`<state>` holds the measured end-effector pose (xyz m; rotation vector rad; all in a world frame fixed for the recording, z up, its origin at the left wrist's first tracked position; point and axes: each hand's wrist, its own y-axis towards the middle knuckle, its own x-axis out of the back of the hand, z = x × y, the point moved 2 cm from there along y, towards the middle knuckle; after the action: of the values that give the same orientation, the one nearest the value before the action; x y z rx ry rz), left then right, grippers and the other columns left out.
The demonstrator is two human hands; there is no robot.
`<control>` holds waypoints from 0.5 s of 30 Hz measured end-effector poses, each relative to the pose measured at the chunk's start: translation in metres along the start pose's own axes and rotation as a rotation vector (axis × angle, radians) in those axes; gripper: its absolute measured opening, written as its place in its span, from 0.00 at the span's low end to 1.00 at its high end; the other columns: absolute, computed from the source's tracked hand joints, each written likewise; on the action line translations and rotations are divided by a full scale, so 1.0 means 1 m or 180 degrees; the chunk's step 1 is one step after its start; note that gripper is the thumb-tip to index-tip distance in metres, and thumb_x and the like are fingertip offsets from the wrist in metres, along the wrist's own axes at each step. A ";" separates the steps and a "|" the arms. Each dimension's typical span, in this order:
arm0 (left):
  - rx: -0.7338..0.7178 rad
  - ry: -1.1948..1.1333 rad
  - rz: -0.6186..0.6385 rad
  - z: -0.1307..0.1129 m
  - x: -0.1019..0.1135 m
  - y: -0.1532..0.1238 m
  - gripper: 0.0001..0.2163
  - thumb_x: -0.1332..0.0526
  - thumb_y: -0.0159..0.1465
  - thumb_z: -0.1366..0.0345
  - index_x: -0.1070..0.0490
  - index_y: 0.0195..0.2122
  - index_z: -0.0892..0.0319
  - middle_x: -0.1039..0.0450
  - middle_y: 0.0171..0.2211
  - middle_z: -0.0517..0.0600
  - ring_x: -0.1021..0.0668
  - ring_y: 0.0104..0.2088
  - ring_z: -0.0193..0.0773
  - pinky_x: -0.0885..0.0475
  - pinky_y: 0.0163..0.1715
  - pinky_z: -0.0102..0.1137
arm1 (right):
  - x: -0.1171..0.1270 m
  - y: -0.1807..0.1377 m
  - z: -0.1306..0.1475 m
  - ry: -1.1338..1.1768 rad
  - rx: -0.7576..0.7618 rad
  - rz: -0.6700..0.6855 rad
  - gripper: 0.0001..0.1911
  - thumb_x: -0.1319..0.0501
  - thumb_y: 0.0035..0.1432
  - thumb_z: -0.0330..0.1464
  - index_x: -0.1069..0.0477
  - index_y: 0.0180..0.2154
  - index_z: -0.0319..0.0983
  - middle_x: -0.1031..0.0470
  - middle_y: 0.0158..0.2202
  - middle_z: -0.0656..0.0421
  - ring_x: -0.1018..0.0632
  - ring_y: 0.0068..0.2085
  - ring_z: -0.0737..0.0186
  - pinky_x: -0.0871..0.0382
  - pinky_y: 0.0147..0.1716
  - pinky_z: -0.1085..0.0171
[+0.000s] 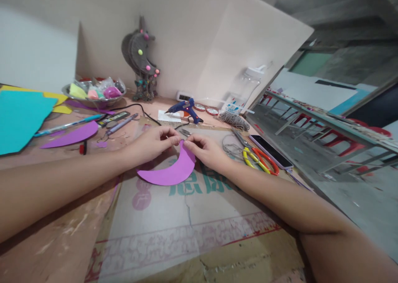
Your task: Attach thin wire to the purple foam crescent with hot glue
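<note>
A purple crescent cutout (171, 173), paper or foam sheet, is held by its upper tip just above a printed cardboard sheet (155, 225). My right hand (203, 148) pinches that tip between thumb and fingers. Close beside it, my left hand (161, 140) is closed in a pinch at the same tip; what lies between its fingertips is too small to make out. Just beyond the hands are the metal jaws of a small tool (185, 132). Behind them a blue glue gun (185, 108) rests on its stand with a red light showing.
Scissors (261, 160) and a phone (272, 152) lie at right, near grey yarn (234, 120). A clear bottle (245, 90) stands behind. At left are a bowl of coloured packets (96, 96), pens (70, 124), purple scrap (73, 134) and a turquoise sheet (25, 119). A decorated grey moon (141, 52) stands at the back.
</note>
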<state>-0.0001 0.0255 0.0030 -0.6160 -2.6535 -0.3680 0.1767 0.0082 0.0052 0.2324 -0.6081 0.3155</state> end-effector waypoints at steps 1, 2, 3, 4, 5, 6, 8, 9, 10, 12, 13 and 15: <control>0.0032 -0.0034 0.0007 0.001 0.000 0.000 0.13 0.43 0.61 0.55 0.28 0.37 0.60 0.29 0.27 0.47 0.29 0.25 0.32 0.36 0.25 0.25 | 0.000 0.000 0.000 0.0016 -0.0002 -0.0010 0.14 0.44 0.58 0.42 0.33 0.30 0.38 0.34 0.22 0.63 0.33 0.24 0.69 0.38 0.24 0.69; 0.0064 -0.0075 0.0014 0.001 0.000 0.000 0.14 0.43 0.61 0.55 0.28 0.39 0.60 0.29 0.27 0.47 0.29 0.25 0.32 0.36 0.24 0.25 | 0.000 0.000 0.001 0.0034 0.0002 -0.0016 0.14 0.44 0.58 0.42 0.33 0.30 0.38 0.35 0.22 0.63 0.33 0.24 0.69 0.39 0.23 0.69; 0.0083 -0.0112 0.0020 0.001 0.000 0.000 0.14 0.42 0.61 0.55 0.28 0.40 0.60 0.28 0.27 0.47 0.28 0.25 0.32 0.36 0.23 0.25 | 0.000 0.000 0.001 0.0050 0.0013 -0.0024 0.14 0.44 0.58 0.42 0.33 0.30 0.38 0.35 0.22 0.63 0.33 0.24 0.70 0.39 0.23 0.69; 0.0093 -0.0128 0.0024 0.001 0.000 0.000 0.14 0.42 0.60 0.55 0.27 0.41 0.59 0.28 0.27 0.47 0.28 0.24 0.32 0.36 0.23 0.25 | 0.000 -0.001 0.001 0.0060 0.0024 -0.0030 0.14 0.44 0.58 0.42 0.33 0.30 0.37 0.35 0.22 0.63 0.33 0.24 0.70 0.39 0.23 0.69; 0.0097 -0.0121 0.0020 0.001 0.000 -0.001 0.14 0.41 0.60 0.56 0.27 0.42 0.59 0.28 0.26 0.47 0.28 0.24 0.32 0.36 0.22 0.24 | 0.000 -0.001 0.001 0.0060 0.0029 -0.0032 0.14 0.44 0.58 0.42 0.33 0.30 0.37 0.35 0.22 0.63 0.33 0.24 0.70 0.39 0.23 0.69; 0.0098 -0.0092 0.0012 0.000 0.000 -0.001 0.13 0.41 0.60 0.57 0.27 0.41 0.59 0.28 0.26 0.47 0.29 0.24 0.31 0.37 0.21 0.24 | 0.001 -0.001 0.001 0.0046 0.0030 -0.0034 0.14 0.44 0.58 0.42 0.33 0.30 0.37 0.34 0.23 0.63 0.33 0.24 0.70 0.39 0.24 0.69; 0.0142 -0.0004 -0.0008 -0.002 0.000 -0.002 0.12 0.41 0.60 0.57 0.26 0.39 0.59 0.29 0.24 0.46 0.30 0.22 0.30 0.39 0.19 0.23 | 0.001 -0.001 0.001 -0.0004 0.0051 -0.0034 0.14 0.44 0.58 0.41 0.33 0.30 0.37 0.34 0.24 0.62 0.33 0.25 0.69 0.39 0.25 0.69; 0.0163 0.0032 -0.0011 -0.002 0.000 -0.003 0.12 0.41 0.60 0.57 0.26 0.38 0.59 0.30 0.23 0.46 0.31 0.21 0.30 0.40 0.18 0.23 | 0.001 -0.001 0.001 -0.0025 0.0068 -0.0025 0.14 0.44 0.58 0.41 0.33 0.30 0.37 0.34 0.24 0.62 0.33 0.25 0.69 0.39 0.25 0.69; 0.0178 0.0054 -0.0005 -0.003 0.000 -0.003 0.12 0.41 0.60 0.57 0.26 0.38 0.59 0.30 0.23 0.46 0.32 0.20 0.29 0.41 0.17 0.22 | 0.001 -0.001 0.001 -0.0042 0.0084 -0.0012 0.14 0.44 0.58 0.41 0.33 0.30 0.37 0.34 0.24 0.62 0.33 0.26 0.69 0.39 0.25 0.69; 0.0198 0.0082 0.0024 -0.004 0.000 -0.003 0.12 0.41 0.60 0.56 0.26 0.37 0.59 0.31 0.22 0.46 0.33 0.19 0.29 0.42 0.16 0.22 | 0.001 0.000 0.000 -0.0076 0.0114 0.0008 0.14 0.44 0.58 0.41 0.33 0.29 0.37 0.34 0.24 0.62 0.33 0.26 0.69 0.38 0.26 0.68; 0.0212 0.0091 0.0035 -0.004 0.000 -0.003 0.12 0.41 0.60 0.56 0.26 0.37 0.59 0.31 0.22 0.46 0.33 0.19 0.29 0.43 0.15 0.22 | 0.001 0.000 0.000 -0.0090 0.0125 0.0018 0.14 0.44 0.58 0.41 0.33 0.29 0.37 0.34 0.24 0.62 0.33 0.26 0.69 0.38 0.26 0.69; 0.0245 0.0089 0.0028 -0.004 0.000 -0.004 0.12 0.41 0.60 0.56 0.26 0.37 0.59 0.31 0.22 0.46 0.34 0.18 0.28 0.43 0.15 0.22 | 0.001 0.000 -0.001 -0.0105 0.0136 0.0019 0.14 0.45 0.59 0.41 0.32 0.30 0.37 0.34 0.24 0.63 0.33 0.26 0.69 0.38 0.27 0.69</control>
<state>-0.0008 0.0212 0.0060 -0.5940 -2.6239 -0.2687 0.1777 0.0088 0.0051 0.2774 -0.6351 0.3312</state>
